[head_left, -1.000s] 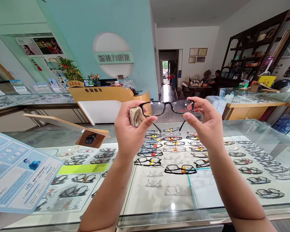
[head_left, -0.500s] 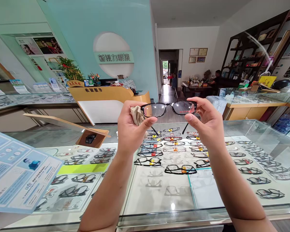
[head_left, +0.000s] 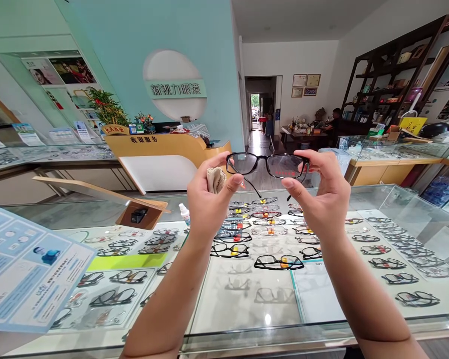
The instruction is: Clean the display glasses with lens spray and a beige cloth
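Note:
Between my two hands, a pair of black-framed eyeglasses [head_left: 262, 158] is held up above the glass counter, lenses facing me and temples pointing away and down. My left hand [head_left: 213, 194] pinches the left end of the frame, and a crumpled beige cloth [head_left: 216, 179] is tucked in the same hand. At the other end, my right hand [head_left: 322, 189] grips the frame near the hinge, thumb below and fingers above. Red lettering shows on the right lens. Several more eyeglasses [head_left: 279, 262] lie in rows under my hands.
The glass display counter [head_left: 243, 326] spans the front. A wooden-framed mirror [head_left: 101, 189] and a blue-white leaflet [head_left: 30, 269] stand at left. A small white spray bottle [head_left: 184, 213] is beside my left wrist. Farther back are a cashier desk [head_left: 157, 162] and a seated person [head_left: 336, 122].
The eyeglasses have shifted slightly right and tilted, with the left temple now showing more. My left hand has moved a little right, uncovering the spray bottle.

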